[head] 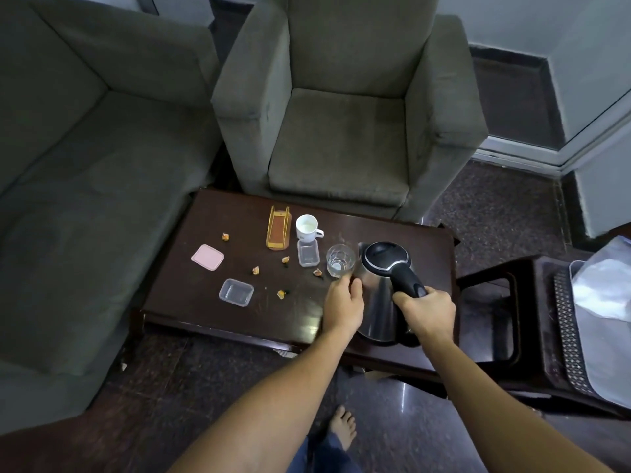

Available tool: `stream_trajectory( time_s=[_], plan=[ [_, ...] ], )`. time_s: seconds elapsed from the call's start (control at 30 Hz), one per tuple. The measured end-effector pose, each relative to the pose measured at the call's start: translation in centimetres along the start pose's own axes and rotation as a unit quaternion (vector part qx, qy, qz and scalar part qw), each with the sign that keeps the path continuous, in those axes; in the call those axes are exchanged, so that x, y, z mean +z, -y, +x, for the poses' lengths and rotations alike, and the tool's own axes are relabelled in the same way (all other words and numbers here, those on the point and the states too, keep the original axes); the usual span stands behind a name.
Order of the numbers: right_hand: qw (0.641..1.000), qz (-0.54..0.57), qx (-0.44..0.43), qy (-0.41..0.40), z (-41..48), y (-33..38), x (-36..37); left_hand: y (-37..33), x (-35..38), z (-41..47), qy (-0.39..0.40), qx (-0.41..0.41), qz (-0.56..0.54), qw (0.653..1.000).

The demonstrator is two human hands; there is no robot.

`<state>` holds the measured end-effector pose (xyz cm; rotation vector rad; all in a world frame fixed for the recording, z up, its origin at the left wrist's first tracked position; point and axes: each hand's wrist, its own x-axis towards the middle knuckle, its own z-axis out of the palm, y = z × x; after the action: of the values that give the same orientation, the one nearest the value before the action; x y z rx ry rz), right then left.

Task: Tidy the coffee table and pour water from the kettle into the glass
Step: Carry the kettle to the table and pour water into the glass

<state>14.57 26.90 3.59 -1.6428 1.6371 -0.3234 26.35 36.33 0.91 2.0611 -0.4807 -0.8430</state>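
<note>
Scraps (pixel 255 270) and tubs (pixel 236 292) lie unsorted toward the left edge of the surface (pixel 205 302). The glass (pixel 340 260) stands right of centre. The left hand (pixel 343 302) curls at its near side, gripping or not I cannot tell. The kettle (pixel 382 285) leans toward the glass, its handle clasped by the right hand (pixel 425 310) — tilt slowly, spout kept over the rim.
</note>
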Motion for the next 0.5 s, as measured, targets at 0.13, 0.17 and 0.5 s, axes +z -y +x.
stream_trajectory(
  time_s=[0.13, 0.17, 0.5],
  plan=[
    [1.000, -0.015, 0.010, 0.016, 0.4, -0.2, 0.9, 1.3, 0.5, 0.6, -0.003, -0.021, -0.004, 1.000],
    [1.000, -0.017, 0.013, 0.018, 0.5, -0.1, 1.2, 1.6, 0.6, 0.8, -0.002, -0.026, -0.005, 1.000],
    [0.998, -0.042, 0.034, 0.029, 1.2, 0.7, 2.6, 2.9, 0.5, 2.4, 0.013, -0.053, -0.001, 0.999]
  ],
)
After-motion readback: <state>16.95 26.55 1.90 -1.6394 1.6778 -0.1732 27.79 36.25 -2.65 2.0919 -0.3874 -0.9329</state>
